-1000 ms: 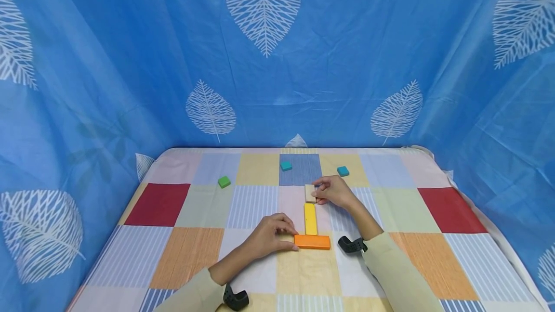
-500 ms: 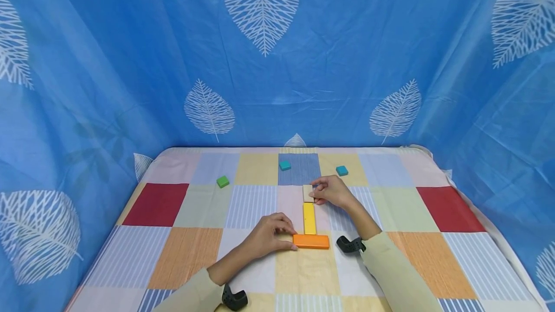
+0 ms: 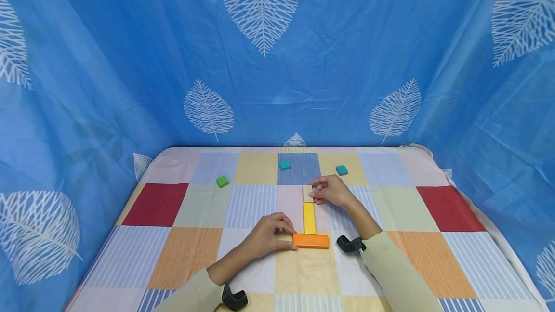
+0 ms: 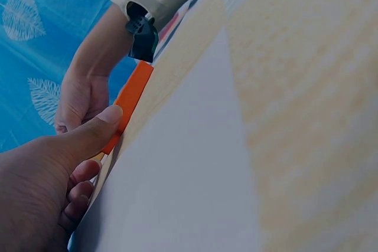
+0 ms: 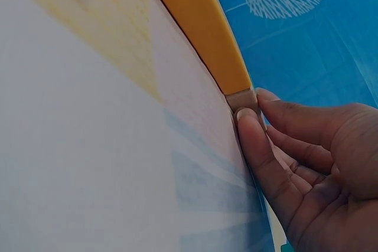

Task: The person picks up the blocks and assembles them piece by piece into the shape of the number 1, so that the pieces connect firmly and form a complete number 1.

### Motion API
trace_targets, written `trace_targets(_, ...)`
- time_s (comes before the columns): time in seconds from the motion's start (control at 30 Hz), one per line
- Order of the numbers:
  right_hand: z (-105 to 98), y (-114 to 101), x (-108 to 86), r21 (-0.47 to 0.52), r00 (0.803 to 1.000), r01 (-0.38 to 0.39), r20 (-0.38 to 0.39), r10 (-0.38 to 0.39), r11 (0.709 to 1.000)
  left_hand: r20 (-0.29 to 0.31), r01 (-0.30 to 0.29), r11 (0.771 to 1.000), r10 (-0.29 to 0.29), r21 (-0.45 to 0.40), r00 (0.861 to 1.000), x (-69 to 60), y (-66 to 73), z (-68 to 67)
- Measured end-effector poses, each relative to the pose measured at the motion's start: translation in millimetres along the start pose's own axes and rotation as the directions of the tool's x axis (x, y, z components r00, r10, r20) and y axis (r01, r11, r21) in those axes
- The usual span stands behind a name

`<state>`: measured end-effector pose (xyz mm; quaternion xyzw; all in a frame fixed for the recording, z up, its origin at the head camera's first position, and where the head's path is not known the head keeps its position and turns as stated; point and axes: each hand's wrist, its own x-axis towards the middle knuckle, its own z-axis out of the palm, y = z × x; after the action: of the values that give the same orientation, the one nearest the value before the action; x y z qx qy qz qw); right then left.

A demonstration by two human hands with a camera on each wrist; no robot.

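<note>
One glossy orange rectangular block (image 3: 310, 241) is pinched at its left end between the thumb and fingertips of a person's left hand (image 3: 269, 236), the grip barely parted. It is laid crosswise on a surface covered with multicoloured patchwork cloth (image 3: 192, 256). A yellow rectangular block (image 3: 309, 218), set lengthwise, is lined up against the middle of its far edge. At the yellow block's far end, a small cream rectangular block (image 3: 307, 193) is held at its right side between the thumb and forefinger of the right hand (image 3: 334, 191), closed to the block's thickness. Farther back, a green square block (image 3: 222, 181), a teal square block (image 3: 284, 165) and a blue square block (image 3: 341, 170) are scattered well apart, backed by a blue curtain printed with white leaves (image 3: 312, 71).
</note>
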<state>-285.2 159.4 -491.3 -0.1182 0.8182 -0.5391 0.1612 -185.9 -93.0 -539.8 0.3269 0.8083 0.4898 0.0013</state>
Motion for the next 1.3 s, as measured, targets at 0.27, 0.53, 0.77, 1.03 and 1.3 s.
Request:
trace_targets(0.27,-1,13,7.5,0.004,1.000,0.003,-0.012,-0.003,1.000,-0.002,0.000,1.000,0.000,-0.001,1.000,0.2,0.9,0.1)
trace_targets(0.53,0,16,7.9,0.021,0.999,-0.010,-0.036,0.010,1.000,0.002,-0.004,1.000,0.004,-0.001,1.000,0.4,1.2,-0.3)
trace_targets(0.77,2,19,8.1,0.020,0.999,-0.008,-0.033,0.009,1.000,0.015,0.008,1.000,-0.008,0.022,1.000,-1.3,0.9,0.0)
trace_targets(1.03,2,18,6.7,0.027,1.000,0.007,-0.021,-0.007,1.000,0.015,0.002,1.000,-0.002,0.021,1.000,-1.1,0.1,-0.2)
trace_targets(1.3,0,17,9.5,0.010,1.000,0.011,-0.004,-0.011,1.000,0.010,-0.009,1.000,0.009,0.002,1.000,-0.7,0.7,-1.0)
